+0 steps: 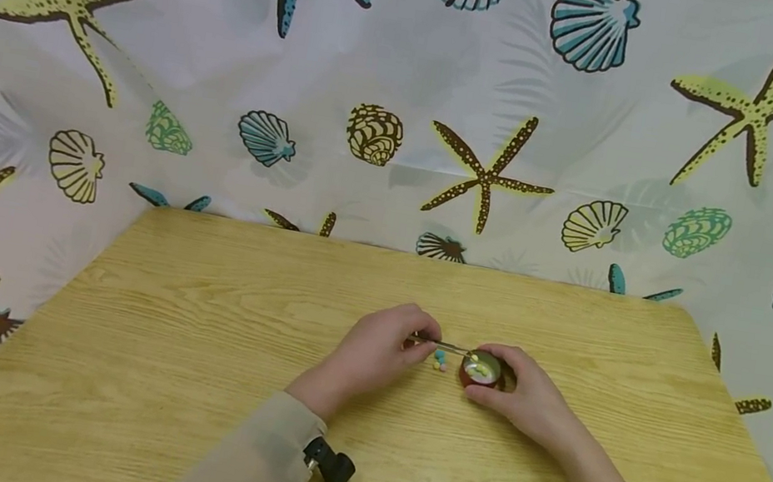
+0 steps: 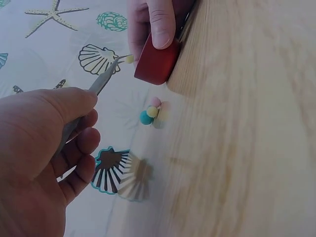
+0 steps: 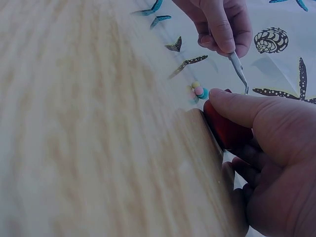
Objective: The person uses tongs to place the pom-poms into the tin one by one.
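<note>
My left hand (image 1: 380, 350) grips metal tweezers (image 1: 441, 344) whose tips pinch a small pale yellow ball (image 2: 130, 59) over a small round red container (image 1: 482, 370). My right hand (image 1: 522, 393) holds that red container (image 2: 157, 62) by its side, thumb on the rim (image 3: 232, 106). Inside the container lie a few pale balls. Between the hands, on the wooden table (image 1: 203, 347), sits a little cluster of coloured balls (image 1: 440, 359), teal, pink and yellow (image 2: 150, 112). The tweezers (image 3: 239, 69) slope down toward the container (image 3: 224, 129) in the right wrist view.
A curtain printed with starfish and shells (image 1: 407, 109) surrounds the table at the back and sides. Black wrist-camera mounts (image 1: 330, 463) sit on both beige sleeves near the front edge.
</note>
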